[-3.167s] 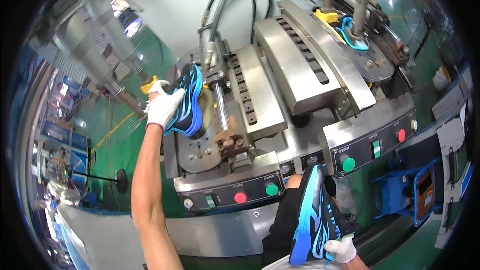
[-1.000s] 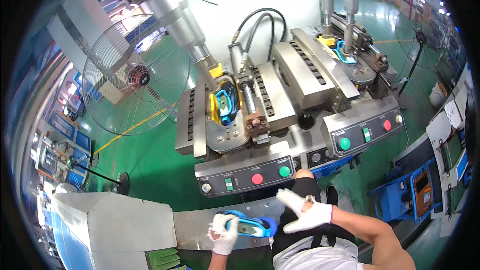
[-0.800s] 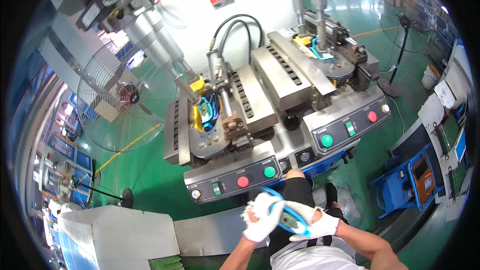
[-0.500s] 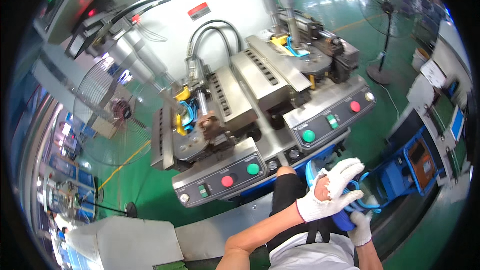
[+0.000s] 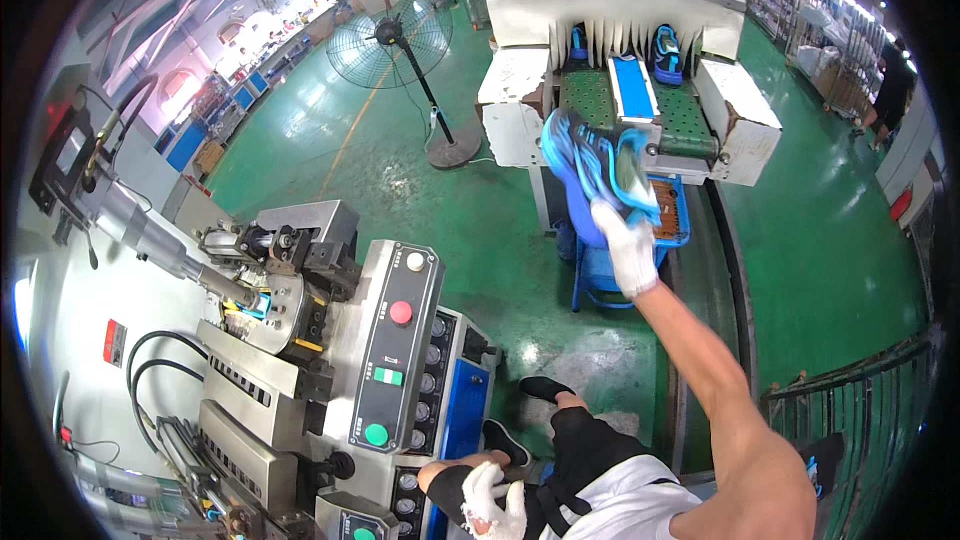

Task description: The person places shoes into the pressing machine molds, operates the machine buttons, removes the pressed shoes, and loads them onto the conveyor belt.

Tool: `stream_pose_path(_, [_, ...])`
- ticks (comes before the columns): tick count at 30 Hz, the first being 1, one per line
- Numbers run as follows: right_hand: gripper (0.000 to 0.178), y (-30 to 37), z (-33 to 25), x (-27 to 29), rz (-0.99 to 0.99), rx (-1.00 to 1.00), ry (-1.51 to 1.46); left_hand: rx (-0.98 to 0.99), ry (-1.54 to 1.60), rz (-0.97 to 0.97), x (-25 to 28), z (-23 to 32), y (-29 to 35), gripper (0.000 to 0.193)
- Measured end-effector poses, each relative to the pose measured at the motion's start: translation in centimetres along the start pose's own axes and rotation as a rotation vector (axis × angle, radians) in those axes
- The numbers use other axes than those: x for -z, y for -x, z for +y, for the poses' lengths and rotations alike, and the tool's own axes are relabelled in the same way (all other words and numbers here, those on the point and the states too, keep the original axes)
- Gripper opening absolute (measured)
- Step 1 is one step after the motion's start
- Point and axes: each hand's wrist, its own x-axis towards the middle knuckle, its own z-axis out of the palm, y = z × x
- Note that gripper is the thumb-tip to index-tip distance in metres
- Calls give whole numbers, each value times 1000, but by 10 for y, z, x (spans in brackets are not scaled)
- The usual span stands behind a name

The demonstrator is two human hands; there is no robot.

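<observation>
My right hand (image 5: 628, 252), in a white knit glove, reaches forward with the arm stretched out. It grips a blue sports shoe (image 5: 580, 175) with a purple-blue sole and light-blue trim, held in the air before the conveyor machine. Motion blurs the shoe, so I cannot tell whether a second one is held with it. Low in the picture, my left hand (image 5: 492, 505) hangs over my thigh beside the pressing machine. Its torn white glove bares some skin; the fingers are loosely bent and apart, with nothing visible in them.
A white tunnel machine (image 5: 615, 15) has a green conveyor belt (image 5: 588, 100) carrying shoes, one a dark blue shoe (image 5: 668, 55). A blue cart (image 5: 600, 275) stands below it. The pressing machine's control panel (image 5: 397, 340) is at left. A standing fan (image 5: 390, 32) and railing (image 5: 850, 430) are nearby.
My view has swung right, from the pressing machine to the conveyor. My right hand has carried the shoe forward from near my lap. My left hand has come away from the shoe and dropped low.
</observation>
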Motion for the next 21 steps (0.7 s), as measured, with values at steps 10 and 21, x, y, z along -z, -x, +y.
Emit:
stream_pose_path(10, [101,-305,74,-94,-110,-332,854,445,51,-101,-26,-56,7,41])
stream_pose_path(21, [84,-234,124,-109,96,192,727,653,12,-41,-20,-60,15,33])
